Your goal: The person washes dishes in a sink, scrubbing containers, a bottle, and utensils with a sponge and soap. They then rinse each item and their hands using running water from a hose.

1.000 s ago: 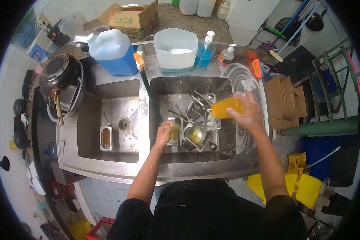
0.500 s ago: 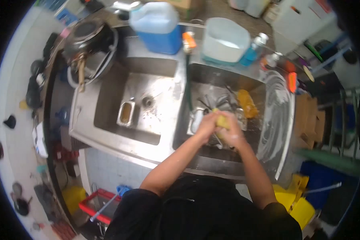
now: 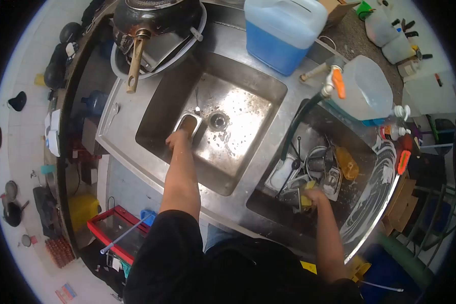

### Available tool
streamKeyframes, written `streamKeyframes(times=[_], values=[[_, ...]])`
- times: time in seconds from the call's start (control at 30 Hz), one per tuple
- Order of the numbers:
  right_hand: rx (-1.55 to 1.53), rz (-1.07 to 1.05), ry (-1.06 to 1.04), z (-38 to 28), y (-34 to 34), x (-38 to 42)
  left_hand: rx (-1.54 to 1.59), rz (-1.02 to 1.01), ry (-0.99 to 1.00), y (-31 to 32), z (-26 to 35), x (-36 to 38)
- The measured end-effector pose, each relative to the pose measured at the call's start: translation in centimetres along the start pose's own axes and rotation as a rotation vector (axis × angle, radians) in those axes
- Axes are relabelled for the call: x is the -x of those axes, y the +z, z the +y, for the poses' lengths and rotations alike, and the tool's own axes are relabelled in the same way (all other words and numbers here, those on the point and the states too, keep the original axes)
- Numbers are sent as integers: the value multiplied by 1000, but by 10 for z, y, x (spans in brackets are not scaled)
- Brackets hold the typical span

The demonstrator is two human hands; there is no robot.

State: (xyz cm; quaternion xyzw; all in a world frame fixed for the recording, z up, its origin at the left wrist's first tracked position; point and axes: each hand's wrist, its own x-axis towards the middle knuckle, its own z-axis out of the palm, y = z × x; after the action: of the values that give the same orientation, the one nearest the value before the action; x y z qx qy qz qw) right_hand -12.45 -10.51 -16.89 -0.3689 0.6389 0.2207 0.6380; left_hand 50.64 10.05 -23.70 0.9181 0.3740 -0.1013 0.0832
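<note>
My left hand (image 3: 178, 138) reaches into the left basin of the steel double sink (image 3: 248, 86) and closes on the near end of a small rectangular metal container (image 3: 188, 123) lying on the basin floor beside the drain (image 3: 218, 120). My right hand (image 3: 315, 196) is down in the right basin and holds a yellow sponge (image 3: 306, 199) against a pile of metal utensils and small containers (image 3: 314, 169). An orange translucent plastic container (image 3: 347, 163) lies in the right basin, apart from both hands.
A green hose (image 3: 299, 121) runs from the orange-handled tap (image 3: 337, 81) into the right basin. A blue liquid jug (image 3: 281, 28), a white bucket (image 3: 367, 88) and soap bottles (image 3: 395, 130) stand behind the sink. A black pot with a handle (image 3: 152, 25) sits at the left. Suds cover the right drainboard (image 3: 377, 192).
My left hand left the sponge in the right basin and moved across to the small container in the left basin. The orange container now lies in the right basin. The view swung left.
</note>
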Motion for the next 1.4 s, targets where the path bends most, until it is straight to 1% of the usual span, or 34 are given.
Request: streamKeyframes(times=[0.07,0.1,0.13,0.17,0.2,0.23,0.3,0.33,0.4,0.47,0.5,0.53,0.6,0.63,0.67,0.7,0.77,0.8,0.83,0.9,0.93,0.97,1.03,1.1,1.13,1.17,1.2,1.23,1.27,1.3,1.33,1.37,1.4], values=[[121,108,-79,0,15,-2,-620,-339,759,9,-27,-32],[183,160,-117,0,19,-3,-495,-354,645,7,-35,-28],[410,209,-157,-6,19,-4,-372,-365,532,-4,-39,-16],[494,241,-217,8,10,-28,-314,-329,461,-8,-44,-12],[577,271,-277,35,-5,-73,-252,-290,392,-13,-49,-7],[658,298,-339,52,-13,-97,-283,-299,444,-5,-51,-15],[595,325,-274,36,-4,-75,-346,-311,556,18,-56,-41],[559,340,-246,22,1,-58,-448,-300,642,17,-57,-44],[730,171,-210,-7,4,-23,-645,-265,815,6,-59,-49],[850,94,-126,-26,12,-4,-761,-256,929,-8,-54,-46],[883,99,-52,-30,17,2,-821,-254,984,-14,-52,-43],[915,103,26,-32,24,13,-490,-329,778,-16,-48,-43],[1003,204,-80,-36,46,39,-607,-524,979,-21,-36,-28],[1039,262,-129,-35,48,49,-289,-723,821,-47,-32,11],[1148,234,-81,-15,48,14,29,-887,632,-77,-28,55],[1085,254,-106,-10,45,13,53,-1023,759,-91,-23,78],[972,293,-157,-6,43,16,239,-1242,709,-152,-9,172],[957,256,-218,-10,38,22,292,-1275,764,-162,0,204],[960,268,-271,-20,35,38,347,-1304,816,-167,14,232],[975,288,-384,-47,29,91,667,-1386,751,-169,43,279],[823,359,-423,-57,22,122,833,-1334,732,-174,58,298],[720,376,-471,-64,11,138,1000,-1278,708,-179,75,312],[515,411,-561,-75,-22,157,1190,-1120,615,-161,121,304],[182,594,-763,-91,-60,172,1374,-1199,518,-165,158,308],[92,809,-976,-128,-56,222,1307,-1431,594,-151,176,293],[5,783,-1117,-162,-67,249,1247,-1336,667,-146,175,288],[276,1035,-1378,-197,-87,261,1191,-1232,735,-147,173,281],[213,1085,-1560,-231,-95,278,1135,-1121,796,-151,169,273],[371,1231,-1619,-262,-102,290,1015,-829,863,-159,153,262],[525,1378,-1680,-290,-109,291,1080,-554,871,-118,144,226],[670,1339,-1606,-314,-125,271,940,-101,865,-118,114,212],[814,1300,-1525,-335,-146,245,817,55,755,-80,98,169],[957,1262,-1432,-351,-158,222,533,85,619,-82,70,147]])
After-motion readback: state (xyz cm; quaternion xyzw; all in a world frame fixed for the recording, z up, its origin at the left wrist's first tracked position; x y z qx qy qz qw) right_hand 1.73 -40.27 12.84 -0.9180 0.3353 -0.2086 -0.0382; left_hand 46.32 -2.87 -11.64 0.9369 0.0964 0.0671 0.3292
